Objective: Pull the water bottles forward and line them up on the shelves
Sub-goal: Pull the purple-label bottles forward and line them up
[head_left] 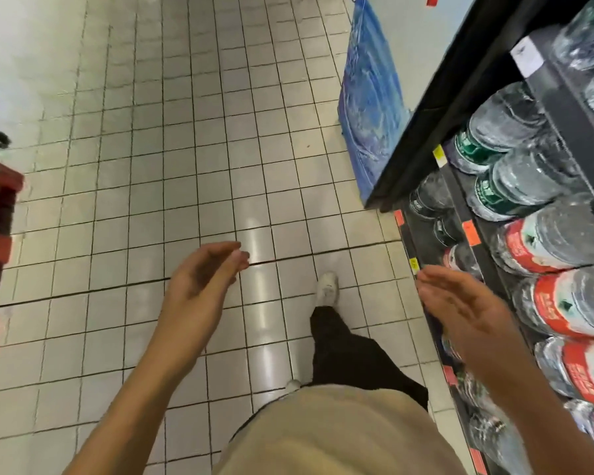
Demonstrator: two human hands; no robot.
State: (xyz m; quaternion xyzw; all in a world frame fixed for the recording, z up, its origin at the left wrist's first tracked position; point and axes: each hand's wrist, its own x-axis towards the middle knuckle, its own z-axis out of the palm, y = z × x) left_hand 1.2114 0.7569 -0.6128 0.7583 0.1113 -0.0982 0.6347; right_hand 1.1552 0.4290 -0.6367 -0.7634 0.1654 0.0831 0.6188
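Over tiled floor (pixel 186 149), seemingly empty hands (pixel 199 282).

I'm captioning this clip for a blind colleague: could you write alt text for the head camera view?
Seen from above, a person walks a tiled supermarket aisle with both hands empty: the left hand relaxed over the floor, the right hand open beside shelves on the right. The shelves hold water bottles, green-labelled further ahead and red-labelled nearer. A blue sign hangs beyond.

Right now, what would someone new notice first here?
Probably the two bare hands held out open over the white tiled floor, the left hand mid-aisle and the right hand beside the shelves. Next, the red-labelled water bottles packed on the dark shelves at right, with green-labelled bottles farther along.
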